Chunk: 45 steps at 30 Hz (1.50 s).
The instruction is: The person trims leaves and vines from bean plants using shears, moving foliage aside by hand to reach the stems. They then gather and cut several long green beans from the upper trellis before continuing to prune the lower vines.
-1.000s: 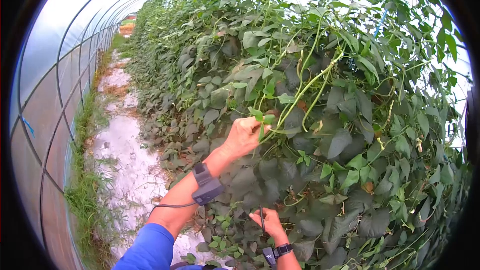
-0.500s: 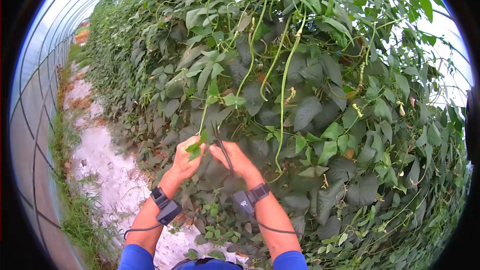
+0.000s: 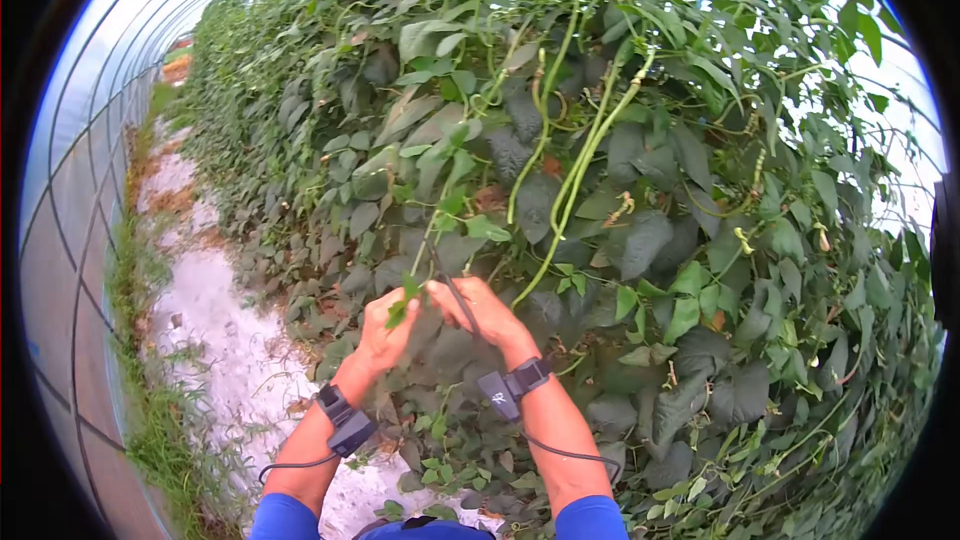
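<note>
My left hand [image 3: 386, 332] is closed around a green bean vine stem [image 3: 421, 248], with a leaf [image 3: 402, 306] sticking out beside the thumb. My right hand [image 3: 484, 314] grips dark scissors [image 3: 458, 302], their narrow blades pointing up beside the stem. The two hands are close together, fingertips almost meeting in front of the foliage. Long green bean pods [image 3: 590, 148] hang to the right, the lowest tip coming down near my right hand.
A dense wall of bean foliage [image 3: 650, 240] fills the middle and right. To the left runs a pale ground path [image 3: 215, 310] with a grass strip [image 3: 165, 420] along the tunnel's plastic side wall [image 3: 75, 300]. Dark cabled devices [image 3: 345, 422] are strapped on both wrists.
The view has shifted a little, so hands and plants sit somewhat further right. My right hand has drawn closer to the left, and the blades now overlap the stem area. Hanging pods have swung.
</note>
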Available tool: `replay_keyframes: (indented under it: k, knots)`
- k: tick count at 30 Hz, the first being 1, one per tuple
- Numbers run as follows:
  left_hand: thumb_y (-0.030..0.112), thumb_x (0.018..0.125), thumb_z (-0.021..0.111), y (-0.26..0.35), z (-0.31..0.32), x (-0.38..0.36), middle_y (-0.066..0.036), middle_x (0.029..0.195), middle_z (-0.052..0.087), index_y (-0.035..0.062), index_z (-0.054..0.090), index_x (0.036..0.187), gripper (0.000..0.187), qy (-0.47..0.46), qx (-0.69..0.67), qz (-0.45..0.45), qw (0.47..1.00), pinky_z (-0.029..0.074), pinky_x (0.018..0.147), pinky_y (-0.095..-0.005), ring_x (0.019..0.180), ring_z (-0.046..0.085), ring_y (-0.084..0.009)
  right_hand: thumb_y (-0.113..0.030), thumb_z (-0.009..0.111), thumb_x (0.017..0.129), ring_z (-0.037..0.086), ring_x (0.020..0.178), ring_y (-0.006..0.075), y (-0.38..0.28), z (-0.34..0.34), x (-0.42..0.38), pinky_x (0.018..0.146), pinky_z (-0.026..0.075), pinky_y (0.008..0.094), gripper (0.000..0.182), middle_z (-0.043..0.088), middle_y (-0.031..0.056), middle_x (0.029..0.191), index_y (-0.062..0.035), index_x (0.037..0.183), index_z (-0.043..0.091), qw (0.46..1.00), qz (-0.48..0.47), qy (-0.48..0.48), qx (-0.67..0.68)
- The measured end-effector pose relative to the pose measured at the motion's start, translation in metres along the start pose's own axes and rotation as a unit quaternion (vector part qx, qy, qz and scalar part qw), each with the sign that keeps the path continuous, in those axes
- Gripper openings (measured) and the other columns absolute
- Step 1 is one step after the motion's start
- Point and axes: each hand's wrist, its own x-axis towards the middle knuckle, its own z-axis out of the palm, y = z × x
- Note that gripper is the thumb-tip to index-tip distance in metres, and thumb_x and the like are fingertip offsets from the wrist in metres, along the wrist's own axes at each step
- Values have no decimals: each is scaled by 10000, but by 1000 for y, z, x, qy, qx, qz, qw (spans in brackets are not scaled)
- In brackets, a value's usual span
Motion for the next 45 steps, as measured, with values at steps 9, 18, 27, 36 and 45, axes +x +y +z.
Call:
replay_keyframes:
  k: [9,18,27,36,45]
  knots:
    - [141,956,491,-4,11,-5,-108,739,590,-26,574,932,188,-19,-50,-29,998,474,603,-325,638,602,-221,-537,479,943,465,505,97,-1,12,6,483,379,274,564,483,-10,534,-44,684,570,999,-44,-6,-5]
    - [175,924,523,-23,22,-37,-157,686,607,-8,604,802,235,-127,50,-32,990,467,566,-389,602,600,-336,-499,581,901,422,389,60,41,19,-15,378,320,243,551,439,-25,446,-40,596,563,993,15,113,8]
    - [140,732,581,67,112,-16,-222,878,636,57,534,1229,505,-480,-36,70,874,512,713,-463,783,620,-403,-386,618,895,473,493,75,191,56,-209,452,356,242,372,535,-22,585,-44,747,618,944,134,210,217]
    - [112,702,709,79,284,76,-226,1228,520,20,315,1354,767,-152,55,165,973,462,917,-450,1097,530,-398,-480,609,888,519,482,118,205,98,-347,477,413,256,511,542,25,532,5,732,651,842,388,298,229]
    - [83,780,617,36,278,-23,-204,740,603,14,581,1029,261,-320,5,41,947,480,602,-476,705,596,-417,-466,623,883,517,474,122,201,107,-365,465,404,256,513,549,37,540,21,722,640,818,406,327,242]
